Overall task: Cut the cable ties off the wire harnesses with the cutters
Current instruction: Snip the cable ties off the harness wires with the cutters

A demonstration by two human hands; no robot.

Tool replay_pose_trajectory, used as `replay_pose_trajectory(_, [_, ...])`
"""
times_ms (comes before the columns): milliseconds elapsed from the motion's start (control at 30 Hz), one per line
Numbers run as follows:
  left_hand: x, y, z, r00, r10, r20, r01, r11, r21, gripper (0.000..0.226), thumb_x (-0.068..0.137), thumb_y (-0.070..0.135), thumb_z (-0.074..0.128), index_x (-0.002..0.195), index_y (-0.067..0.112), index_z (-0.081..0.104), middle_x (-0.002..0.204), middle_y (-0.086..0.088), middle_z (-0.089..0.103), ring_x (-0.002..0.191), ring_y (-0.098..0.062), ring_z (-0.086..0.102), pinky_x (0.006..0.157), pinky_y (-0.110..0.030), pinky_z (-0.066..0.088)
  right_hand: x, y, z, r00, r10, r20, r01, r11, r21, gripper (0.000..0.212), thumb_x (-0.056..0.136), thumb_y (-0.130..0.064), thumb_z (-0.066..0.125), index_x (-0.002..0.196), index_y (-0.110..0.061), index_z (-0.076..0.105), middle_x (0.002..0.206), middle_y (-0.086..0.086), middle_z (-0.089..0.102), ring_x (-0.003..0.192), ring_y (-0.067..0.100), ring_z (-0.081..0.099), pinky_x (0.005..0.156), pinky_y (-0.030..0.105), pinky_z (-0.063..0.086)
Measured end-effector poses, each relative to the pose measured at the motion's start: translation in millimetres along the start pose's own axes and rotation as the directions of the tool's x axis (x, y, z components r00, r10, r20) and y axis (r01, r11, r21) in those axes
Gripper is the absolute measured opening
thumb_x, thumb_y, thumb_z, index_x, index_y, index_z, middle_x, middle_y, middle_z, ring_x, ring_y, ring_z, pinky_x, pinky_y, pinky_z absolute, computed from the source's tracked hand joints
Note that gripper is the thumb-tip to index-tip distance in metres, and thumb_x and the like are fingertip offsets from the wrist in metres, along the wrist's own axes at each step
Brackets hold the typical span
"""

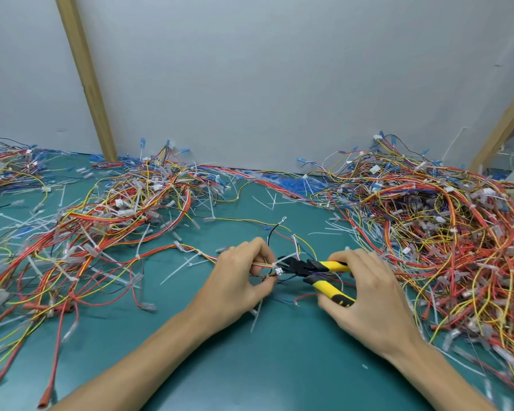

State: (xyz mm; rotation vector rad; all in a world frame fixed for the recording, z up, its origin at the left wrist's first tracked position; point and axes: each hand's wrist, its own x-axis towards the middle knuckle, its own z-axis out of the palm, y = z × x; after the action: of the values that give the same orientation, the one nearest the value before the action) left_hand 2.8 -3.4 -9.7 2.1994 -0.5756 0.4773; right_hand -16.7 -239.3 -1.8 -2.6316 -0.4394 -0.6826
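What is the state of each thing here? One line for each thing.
cutters: handles spread, tips at the harness.
left hand: pinches the harness.
right hand: grips the cutters.
harness: one end held, rest on the mat.
loose ties: lying on the mat.

No legible text or brand, apparently, even on the cutters

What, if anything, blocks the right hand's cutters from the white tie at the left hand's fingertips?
Likely yes: nothing blocks it. The right hand holds the cutters with their tips at the white tie on the harness the left hand pinches.
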Motion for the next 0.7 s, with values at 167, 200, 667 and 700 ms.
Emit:
replay_pose_trajectory(167, [0.6, 1.3, -3.6, 0.998, -0.067, 0.016, 0.069, 0.983, -0.168, 0.035, 0.075, 0.019, 0.085, 0.096, 0.025, 0.057, 0.077, 0.001, 0.061, 0.075, -0.009, 0.056, 0.069, -0.007, 0.040, 0.3, 2.2, -0.1, 1.000, 0.004, 0.023, -0.004, 1.000, -0.002, 0.036, 0.070, -0.049, 0.060, 0.102, -0.032, 0.055, 0.090, -0.017, 0.050, 0.086, 0.014, 0.046, 0.080, 0.035, 0.042])
replay_pose_trajectory(200, [0.3, 2.1, -4.4, 0.997, -0.072, 0.014, 0.074, 0.979, -0.192, 0.039, 0.075, 0.019, 0.086, 0.100, 0.024, 0.056, 0.077, 0.002, 0.061, 0.075, -0.008, 0.056, 0.069, -0.006, 0.039, 0.5, 2.3, 0.0, 1.000, 0.002, 0.026, -0.002, 1.000, -0.007, 0.037, 0.070, -0.049, 0.060, 0.102, -0.031, 0.055, 0.090, -0.017, 0.050, 0.086, 0.014, 0.046, 0.081, 0.035, 0.041])
replay_pose_trajectory(667, [-1.4, 9.8, -5.0, 0.994, -0.097, -0.043, 0.083, 0.963, -0.256, 0.011, 0.098, 0.014, 0.058, 0.102, 0.021, 0.051, 0.074, 0.004, 0.059, 0.066, -0.009, 0.057, 0.060, -0.013, 0.037, -2.0, -0.9, 5.4, 0.996, 0.065, 0.062, -0.070, 0.994, 0.083, 0.034, 0.071, -0.042, 0.071, 0.100, -0.033, 0.055, 0.089, -0.018, 0.053, 0.087, 0.016, 0.052, 0.081, 0.039, 0.045])
replay_pose_trajectory(700, [-1.7, 9.8, -4.4, 0.996, -0.086, -0.041, 0.074, 0.969, -0.234, 0.013, 0.097, 0.012, 0.057, 0.104, 0.021, 0.050, 0.075, 0.008, 0.059, 0.068, -0.010, 0.057, 0.061, -0.014, 0.037, -2.3, 0.4, 6.5, 0.993, 0.089, 0.077, -0.098, 0.989, 0.112, 0.035, 0.072, -0.039, 0.076, 0.100, -0.034, 0.055, 0.089, -0.018, 0.054, 0.090, 0.016, 0.053, 0.082, 0.039, 0.046])
